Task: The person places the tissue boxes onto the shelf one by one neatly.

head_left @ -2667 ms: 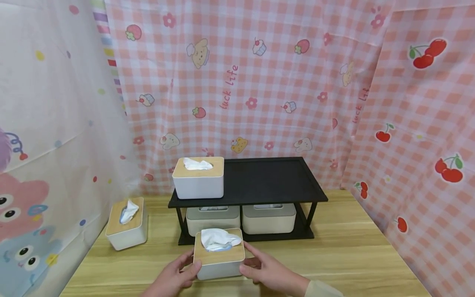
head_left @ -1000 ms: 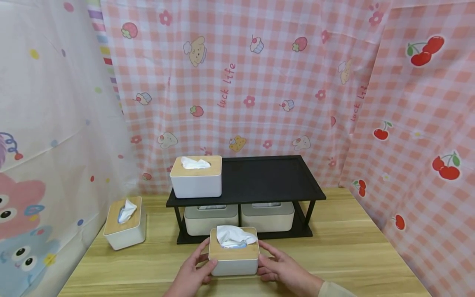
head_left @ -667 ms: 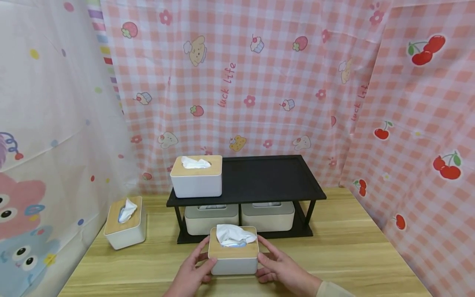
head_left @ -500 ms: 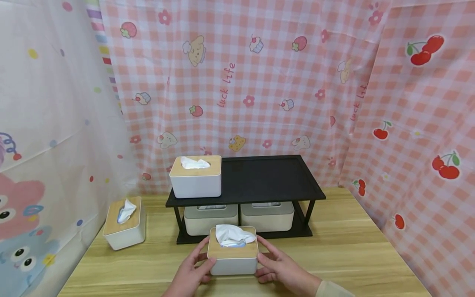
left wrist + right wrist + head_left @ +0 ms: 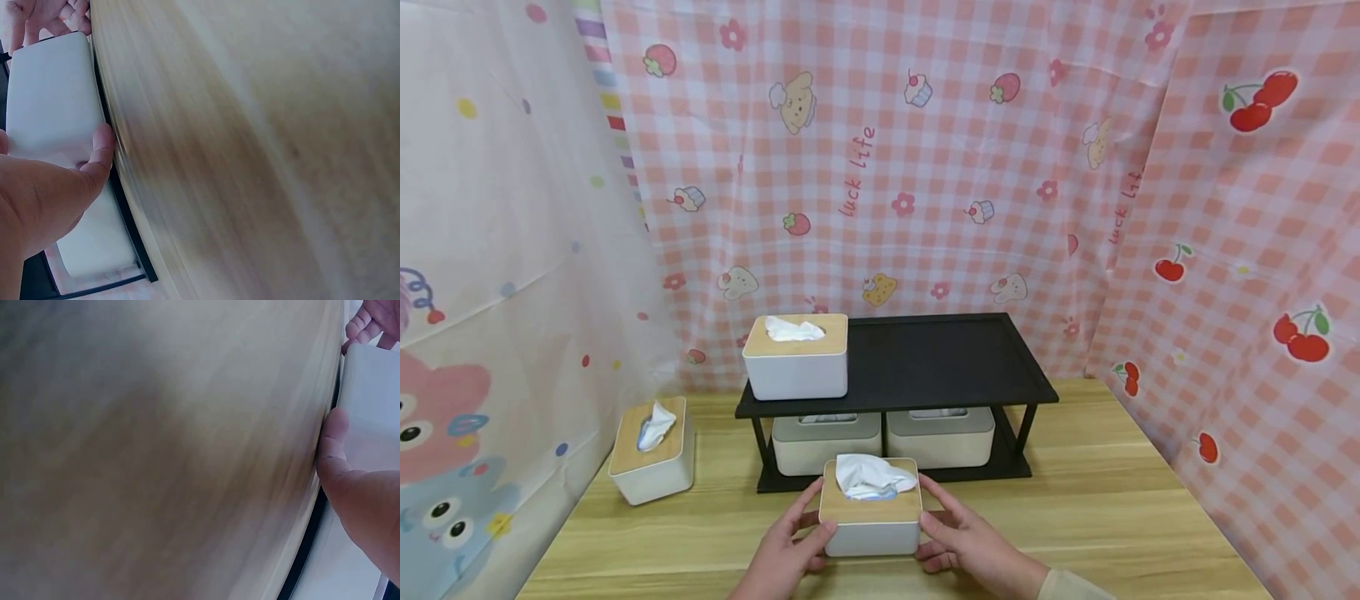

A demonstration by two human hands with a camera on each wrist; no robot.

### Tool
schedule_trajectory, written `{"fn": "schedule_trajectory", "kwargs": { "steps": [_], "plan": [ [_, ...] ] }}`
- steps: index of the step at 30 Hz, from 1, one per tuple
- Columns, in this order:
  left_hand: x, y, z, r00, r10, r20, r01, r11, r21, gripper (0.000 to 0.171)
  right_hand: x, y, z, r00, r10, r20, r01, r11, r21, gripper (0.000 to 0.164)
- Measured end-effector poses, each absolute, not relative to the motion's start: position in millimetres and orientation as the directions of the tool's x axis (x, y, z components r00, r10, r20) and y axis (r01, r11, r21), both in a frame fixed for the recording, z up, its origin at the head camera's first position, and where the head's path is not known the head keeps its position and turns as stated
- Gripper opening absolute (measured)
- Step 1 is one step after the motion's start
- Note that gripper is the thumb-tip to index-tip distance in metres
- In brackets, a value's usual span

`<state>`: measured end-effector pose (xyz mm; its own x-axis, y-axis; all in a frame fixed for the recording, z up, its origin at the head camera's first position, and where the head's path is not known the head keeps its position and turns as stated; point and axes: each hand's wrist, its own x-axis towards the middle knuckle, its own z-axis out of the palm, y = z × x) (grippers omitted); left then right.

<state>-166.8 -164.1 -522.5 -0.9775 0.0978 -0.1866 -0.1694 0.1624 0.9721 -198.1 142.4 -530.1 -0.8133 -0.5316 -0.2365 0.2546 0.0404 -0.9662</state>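
Note:
A tissue box (image 5: 871, 537) with a white body and wooden lid is held between both hands in front of the black rack. A white tissue (image 5: 872, 477) sticks up through its lid. On the box's left side, my left hand (image 5: 786, 542) grips with thumb at the front corner and fingers along the side. From the right, my right hand (image 5: 973, 542) grips it the same way. In the left wrist view, the left thumb (image 5: 100, 147) lies on the box's pale front; in the right wrist view, the right thumb (image 5: 335, 434) does likewise. Whether the box touches the table cannot be told.
The black two-tier rack (image 5: 940, 358) stands behind, another wood-lidded tissue box (image 5: 797, 377) on its top left. Two grey-lidded tissue boxes (image 5: 827, 450) sit on its lower tier. A further wood-lidded box (image 5: 655, 479) stands at the left on the wooden table (image 5: 1112, 517).
Since the oldest frame, both hands have shifted the tissue box to the right and turned it squarer to the rack. Over the last second, box and hands have stayed almost still.

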Motion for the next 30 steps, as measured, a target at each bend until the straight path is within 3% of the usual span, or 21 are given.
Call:
{"fn": "schedule_trajectory", "kwargs": {
  "steps": [30],
  "plan": [
    [-165.2, -165.8, -522.9, -0.979, 0.119, -0.164, -0.144, 0.159, 0.977, 0.076, -199.2, 143.3, -524.7, -0.812, -0.534, -0.234, 0.238, 0.063, -0.969, 0.076]
  ]
}}
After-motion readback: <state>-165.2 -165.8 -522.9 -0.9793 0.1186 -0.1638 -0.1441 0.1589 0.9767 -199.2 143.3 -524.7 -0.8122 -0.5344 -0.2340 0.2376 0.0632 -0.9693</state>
